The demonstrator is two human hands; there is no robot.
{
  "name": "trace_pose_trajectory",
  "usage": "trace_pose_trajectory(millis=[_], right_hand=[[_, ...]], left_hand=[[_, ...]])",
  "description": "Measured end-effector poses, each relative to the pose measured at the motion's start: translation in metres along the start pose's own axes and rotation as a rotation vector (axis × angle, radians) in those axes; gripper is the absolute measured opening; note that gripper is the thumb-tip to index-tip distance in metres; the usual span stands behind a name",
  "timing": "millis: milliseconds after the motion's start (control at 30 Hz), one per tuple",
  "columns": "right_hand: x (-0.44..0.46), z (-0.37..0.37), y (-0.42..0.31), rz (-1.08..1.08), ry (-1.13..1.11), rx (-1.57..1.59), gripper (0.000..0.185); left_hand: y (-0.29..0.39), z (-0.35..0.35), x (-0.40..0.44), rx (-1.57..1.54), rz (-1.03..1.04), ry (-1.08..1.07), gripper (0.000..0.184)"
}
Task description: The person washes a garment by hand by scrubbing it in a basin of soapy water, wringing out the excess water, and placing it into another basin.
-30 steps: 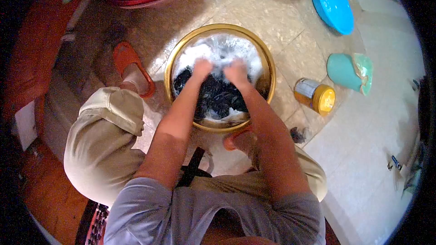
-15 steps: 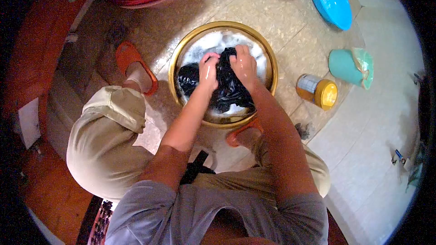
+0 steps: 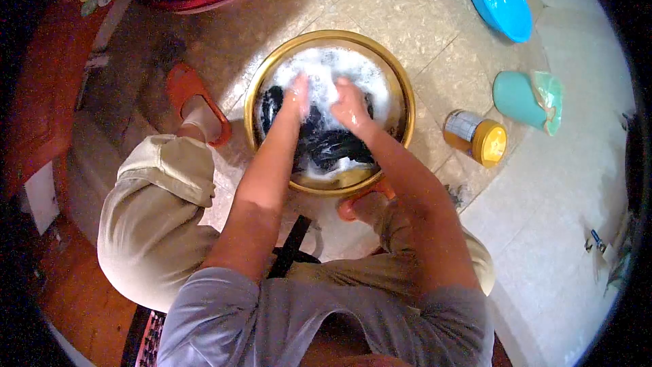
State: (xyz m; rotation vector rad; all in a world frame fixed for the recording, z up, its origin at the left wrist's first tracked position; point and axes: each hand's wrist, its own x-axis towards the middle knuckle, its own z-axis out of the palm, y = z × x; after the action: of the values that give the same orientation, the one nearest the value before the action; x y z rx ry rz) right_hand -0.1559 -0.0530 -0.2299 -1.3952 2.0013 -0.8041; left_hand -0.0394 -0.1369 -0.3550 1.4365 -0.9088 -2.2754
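Note:
A round, gold-rimmed basin (image 3: 409,105) on the floor holds white suds (image 3: 329,61) and a soaked black cloth (image 3: 333,146), perhaps a garment. Inside it, my left hand (image 3: 297,97) is closed on the cloth at the left of centre. My right hand (image 3: 348,104) is a short way to the right, its fingers curled into the same cloth. Foam hides the fingertips of both hands. Black folds show between and below my hands, and another dark bunch lies by the basin's left wall.
A red tub (image 3: 197,4) with pale cloth is at the top left. On the right are a blue bowl (image 3: 502,3), a teal pitcher (image 3: 519,98) and a yellow-lidded jar (image 3: 475,137). My orange slippers (image 3: 193,95) flank the basin. The tiled floor looks wet.
Both hands have pushed the black cloth down into the suds, where it was bunched up above them. More foam now covers the cloth and my fingers.

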Motion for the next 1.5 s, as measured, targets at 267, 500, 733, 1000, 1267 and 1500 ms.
trace_pose_trajectory(millis=[267,500,733,1000,1267,1500], right_hand=[[-0.022,-0.015,-0.081,-0.417,0.061,-0.173,0.014],[0.007,-0.049,-0.012,-0.122,0.085,-0.358,0.032],[0.004,-0.023,0.015,0.262,-0.383,-0.447,0.040],[-0.008,-0.008,-0.058,-0.314,0.036,0.192,0.003],[-0.018,-0.042,-0.077,-0.001,0.065,-0.238,0.008],[-0.005,-0.098,-0.040,-0.081,-0.116,0.012,0.035]], left_hand=[[0.018,0.037,-0.076,-0.671,0.229,-0.211,0.026],[0.085,0.063,-0.109,0.004,0.306,0.139,0.015],[0.011,0.011,-0.041,0.911,0.756,0.090,0.051],[0.074,0.025,-0.068,-0.397,0.000,-0.381,0.024],[0.056,0.075,-0.128,-0.543,0.128,0.068,0.023],[0.144,0.089,-0.185,-0.356,0.245,-0.245,0.015]])
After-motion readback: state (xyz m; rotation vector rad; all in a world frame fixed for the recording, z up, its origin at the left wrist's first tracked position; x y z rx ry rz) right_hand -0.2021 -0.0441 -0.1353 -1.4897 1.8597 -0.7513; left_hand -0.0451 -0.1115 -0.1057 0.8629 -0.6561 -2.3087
